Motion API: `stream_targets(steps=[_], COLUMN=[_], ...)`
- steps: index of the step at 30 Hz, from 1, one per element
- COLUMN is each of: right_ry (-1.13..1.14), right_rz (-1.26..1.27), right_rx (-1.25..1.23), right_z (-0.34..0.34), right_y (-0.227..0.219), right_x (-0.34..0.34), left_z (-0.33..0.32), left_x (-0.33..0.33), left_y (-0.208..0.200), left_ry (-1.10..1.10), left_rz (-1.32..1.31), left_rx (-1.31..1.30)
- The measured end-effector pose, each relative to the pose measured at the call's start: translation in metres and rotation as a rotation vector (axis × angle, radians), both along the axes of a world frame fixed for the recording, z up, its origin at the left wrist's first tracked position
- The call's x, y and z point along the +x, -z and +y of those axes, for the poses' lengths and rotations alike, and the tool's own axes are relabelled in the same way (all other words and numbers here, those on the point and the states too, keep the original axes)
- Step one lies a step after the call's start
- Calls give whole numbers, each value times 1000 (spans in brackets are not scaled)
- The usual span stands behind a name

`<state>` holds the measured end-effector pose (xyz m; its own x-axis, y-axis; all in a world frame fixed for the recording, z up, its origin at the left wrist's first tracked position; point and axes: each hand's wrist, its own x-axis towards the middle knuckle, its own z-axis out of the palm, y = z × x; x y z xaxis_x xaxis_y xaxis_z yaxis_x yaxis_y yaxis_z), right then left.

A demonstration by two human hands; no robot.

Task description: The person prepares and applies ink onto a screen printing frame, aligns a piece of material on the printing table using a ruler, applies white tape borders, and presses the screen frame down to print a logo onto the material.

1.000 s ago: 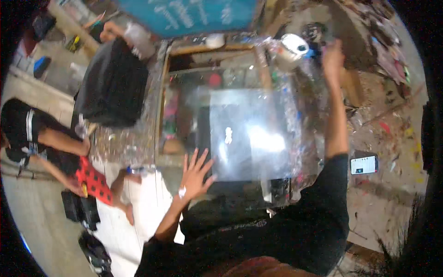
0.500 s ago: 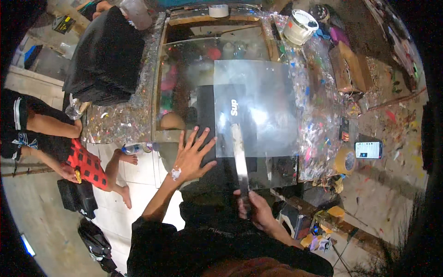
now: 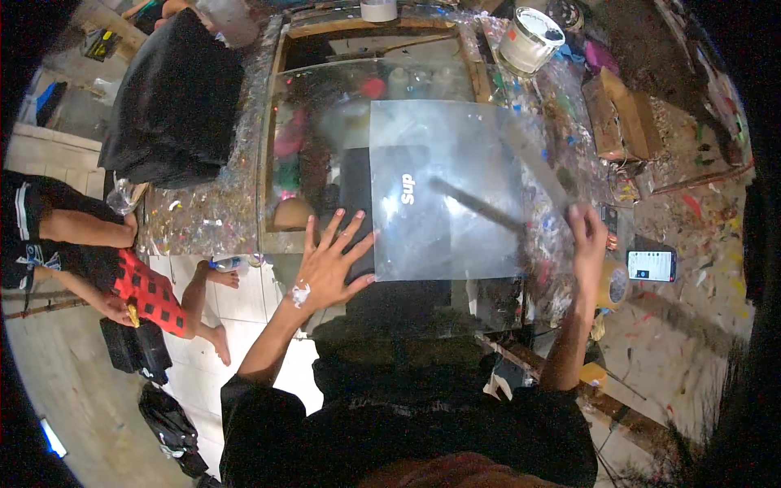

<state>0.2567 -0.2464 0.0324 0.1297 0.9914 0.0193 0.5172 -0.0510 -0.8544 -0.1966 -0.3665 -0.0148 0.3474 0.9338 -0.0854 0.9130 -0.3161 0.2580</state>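
My left hand [image 3: 329, 264] lies flat with its fingers spread, over a black piece of material [image 3: 355, 183] on a glass top [image 3: 325, 102]. A clear plastic sheet [image 3: 480, 252] covers part of that black piece, its left edge close to my fingertips. White lettering [image 3: 407, 189] shows at the sheet. To the right, my right hand [image 3: 587, 228] is closed around the dark end of a long flat metal strip [image 3: 533, 154]. The strip is smeared by motion and slants up and left above the sheet's right side. A dark streak, its shadow or reflection, crosses the sheet.
A tall black stack [image 3: 175, 106] stands at the left of the paint-spotted table. Farther back are a tape roll [image 3: 378, 10] and a white bucket [image 3: 533, 45]. On the right lie a cardboard box [image 3: 618, 114], a phone [image 3: 652, 265] and brown tape [image 3: 616, 285]. Another person's legs [image 3: 77, 228] are at left.
My right hand has swung up and to the right with the metal strip, away from the white lettering and over the sheet's right side. My left hand stays flat on the black piece.
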Motion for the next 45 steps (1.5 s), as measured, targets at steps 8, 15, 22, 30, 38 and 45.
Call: stream_targets(steps=[8,15,22,30,38,45], right_ry=[-200,-324,-349,-326,-316,-312], right_rz=[-486,-630,-631,-604,-642,-632], right_rx=[-12,-103,-81,-141,-198,-181], right_z=[64,76,74,68,71,73], right_y=[15,25,25,28,20,28], right_x=[-12,-51,-68,-71,-79,-73], left_z=[16,22,22,18,21,24], left_x=[-1,0,-5,-11,-9,-8], left_y=[2,1,5,12,9,7], left_ry=[20,23,9,23,22,17], left_rz=[34,19,-28,-37,0,-18], left_rx=[-46,-79,-94,-89,-146,-167])
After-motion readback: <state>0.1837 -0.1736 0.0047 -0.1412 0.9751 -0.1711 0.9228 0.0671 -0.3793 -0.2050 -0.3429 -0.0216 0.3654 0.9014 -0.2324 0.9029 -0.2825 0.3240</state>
